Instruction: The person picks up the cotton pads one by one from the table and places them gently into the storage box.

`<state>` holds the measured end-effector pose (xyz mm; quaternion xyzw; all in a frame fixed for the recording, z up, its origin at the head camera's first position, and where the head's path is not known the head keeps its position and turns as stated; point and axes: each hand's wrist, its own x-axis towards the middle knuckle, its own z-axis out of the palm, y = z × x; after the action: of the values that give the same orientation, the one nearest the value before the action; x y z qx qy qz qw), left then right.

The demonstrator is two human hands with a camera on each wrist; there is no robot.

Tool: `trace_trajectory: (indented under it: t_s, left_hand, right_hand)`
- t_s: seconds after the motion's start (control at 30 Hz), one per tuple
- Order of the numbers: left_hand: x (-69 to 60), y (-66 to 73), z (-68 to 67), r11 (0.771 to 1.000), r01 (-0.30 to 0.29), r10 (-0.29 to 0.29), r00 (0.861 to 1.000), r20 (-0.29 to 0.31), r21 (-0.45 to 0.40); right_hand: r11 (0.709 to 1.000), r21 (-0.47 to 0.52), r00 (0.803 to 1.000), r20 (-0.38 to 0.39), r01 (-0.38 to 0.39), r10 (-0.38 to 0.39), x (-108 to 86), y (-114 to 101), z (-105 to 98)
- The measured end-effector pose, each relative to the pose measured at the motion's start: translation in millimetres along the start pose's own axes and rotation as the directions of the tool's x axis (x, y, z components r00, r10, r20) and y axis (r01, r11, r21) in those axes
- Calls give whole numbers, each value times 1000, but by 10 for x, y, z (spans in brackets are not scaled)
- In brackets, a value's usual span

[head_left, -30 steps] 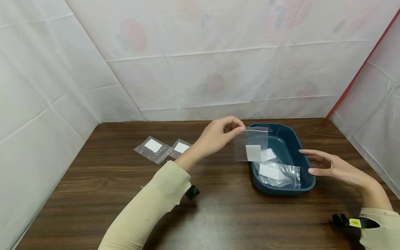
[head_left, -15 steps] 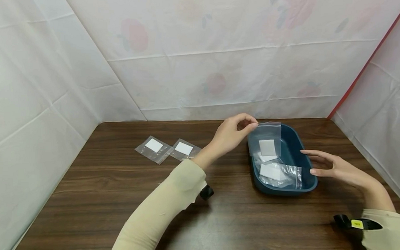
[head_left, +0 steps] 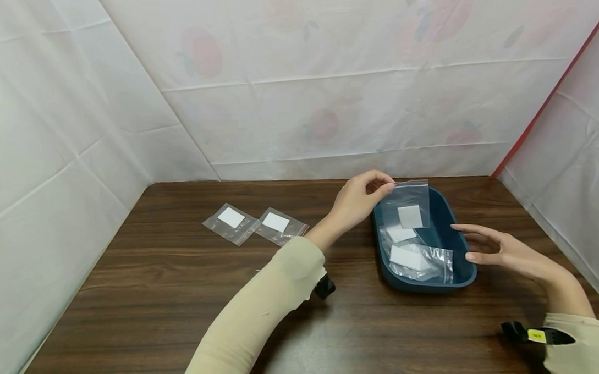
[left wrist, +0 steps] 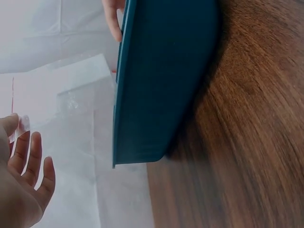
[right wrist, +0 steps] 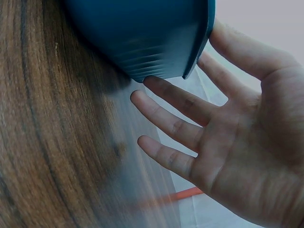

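Note:
My left hand (head_left: 358, 201) pinches the top corner of a clear zip-lock bag (head_left: 412, 201) between thumb and fingers. Inside that bag is a white rectangular piece (head_left: 409, 216). It hangs over the far left part of a blue plastic bin (head_left: 429, 288), above other bags there. One of those, a crinkled zip-lock bag (head_left: 428, 263) with a white piece, lies at the bin's near end. At the bin's right side, my right hand (head_left: 512, 252) touches the rim with thumb and index finger; its other fingers stretch loosely along the outside in the right wrist view (right wrist: 237, 128).
Two more zip-lock bags with white pieces lie on the wooden table, a left bag (head_left: 222, 231) and a right bag (head_left: 290, 228), edges meeting. White sheeting (head_left: 302, 99) surrounds the table's back and sides. A black camera (head_left: 324, 287) sits at the left wrist.
My left hand has moved right with its zip-lock bag, from the bin's left edge to over the inside. The right hand has stayed at the rim.

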<state>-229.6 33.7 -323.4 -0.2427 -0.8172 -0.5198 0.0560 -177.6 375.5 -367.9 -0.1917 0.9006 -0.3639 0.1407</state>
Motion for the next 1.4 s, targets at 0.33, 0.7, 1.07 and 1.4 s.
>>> trace_trajectory:
  t_s: [0.33, 0.7, 1.07, 1.4]
  left_hand:
    - [27, -95, 104, 998, 32, -34, 999, 23, 56]
    - [53, -216, 220, 993, 85, -88, 996, 35, 82]
    - [90, -270, 285, 984, 133, -139, 990, 40, 115]
    - [97, -342, 287, 978, 150, -158, 987, 42, 147]
  right_hand:
    - [1000, 20, 1000, 4, -3, 3, 13, 9, 3]
    - [1000, 5, 1000, 4, 5, -5, 13, 12, -14]
    - [1000, 21, 1000, 7, -4, 4, 6, 24, -18]
    - [1000, 15, 1000, 3, -2, 2, -13, 21, -4]
